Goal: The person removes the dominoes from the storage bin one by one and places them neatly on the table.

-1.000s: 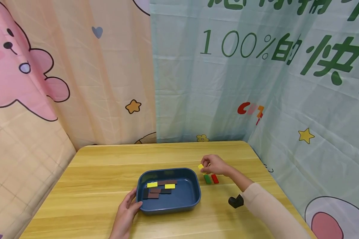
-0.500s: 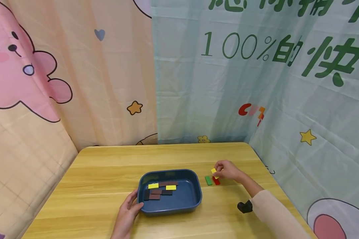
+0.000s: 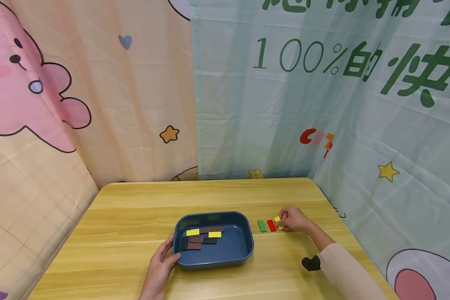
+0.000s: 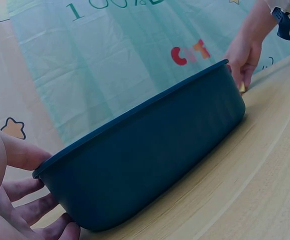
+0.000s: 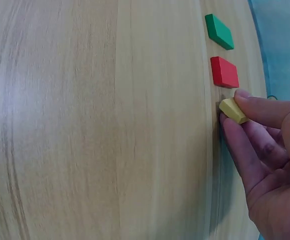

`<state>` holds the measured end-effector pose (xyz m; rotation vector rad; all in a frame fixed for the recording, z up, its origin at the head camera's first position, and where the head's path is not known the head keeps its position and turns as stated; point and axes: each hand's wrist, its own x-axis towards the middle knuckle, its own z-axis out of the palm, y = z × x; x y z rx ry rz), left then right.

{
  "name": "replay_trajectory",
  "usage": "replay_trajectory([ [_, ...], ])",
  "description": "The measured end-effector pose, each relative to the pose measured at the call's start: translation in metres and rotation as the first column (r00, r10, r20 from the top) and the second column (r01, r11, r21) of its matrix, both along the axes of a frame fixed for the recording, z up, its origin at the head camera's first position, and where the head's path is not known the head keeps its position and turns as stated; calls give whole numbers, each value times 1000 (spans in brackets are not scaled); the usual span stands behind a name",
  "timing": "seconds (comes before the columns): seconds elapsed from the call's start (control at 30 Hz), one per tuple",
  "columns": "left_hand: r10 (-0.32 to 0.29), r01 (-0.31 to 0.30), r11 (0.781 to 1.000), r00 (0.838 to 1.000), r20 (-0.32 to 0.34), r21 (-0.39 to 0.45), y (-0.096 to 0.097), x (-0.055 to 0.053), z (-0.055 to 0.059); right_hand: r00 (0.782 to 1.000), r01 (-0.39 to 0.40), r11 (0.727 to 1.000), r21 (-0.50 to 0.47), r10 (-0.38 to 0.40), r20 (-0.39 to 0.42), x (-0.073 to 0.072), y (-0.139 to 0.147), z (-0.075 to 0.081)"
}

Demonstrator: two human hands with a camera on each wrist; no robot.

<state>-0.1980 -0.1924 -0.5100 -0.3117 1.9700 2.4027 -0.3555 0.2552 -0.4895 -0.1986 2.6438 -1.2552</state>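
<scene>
Tray (image 3: 210, 265) gripped at one corner, yellow block (image 3: 278, 220) pinched beside two others

The left hand (image 3: 159, 263) grips the tray's near left corner, thumb over the rim and fingers against the outer wall. The right hand (image 3: 294, 219) pinches the yellow block between thumb and fingertips, between the tray and the worktop's (image 3: 116, 233) right edge; whether the block touches the wood, I cannot tell. Just beside it lies a red block (image 3: 271, 225), then a green block (image 3: 262, 226) nearest the tray, the three making a short row.

The blue tray sits midway between the worktop's left and right edges. In its left half lie two yellow pieces (image 3: 215, 234), several brown pieces (image 3: 194, 246) and two black pieces (image 3: 210, 241).

A dark strap (image 3: 311, 263) hangs by the pale right sleeve (image 3: 350, 268). Beyond the worktop's far edge hang a peach curtain (image 3: 142, 91) and a pale blue curtain (image 3: 232, 104) printed "100%".
</scene>
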Motion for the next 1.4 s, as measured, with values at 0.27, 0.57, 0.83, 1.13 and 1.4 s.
replay_trajectory([
  [0.27,11,-11,1000,1000,20,-5,1,0,5,998,64,997,41,-65,25,-2,0,2],
  [0.57,9,-9,1000,1000,13,-9,3,0,4,987,160,977,143,-158,-20,0,-1,6],
  [0.83,17,-17,1000,999,28,7,3,2,3,984,176,972,158,-174,-26,2,0,2],
  [1.13,5,-4,1000,1000,23,-7,4,1,2,982,181,979,96,-174,-76,8,3,7],
  [1.4,0,0,1000,1000,28,-15,2,-1,2,989,112,992,58,-106,-101,8,-6,15],
])
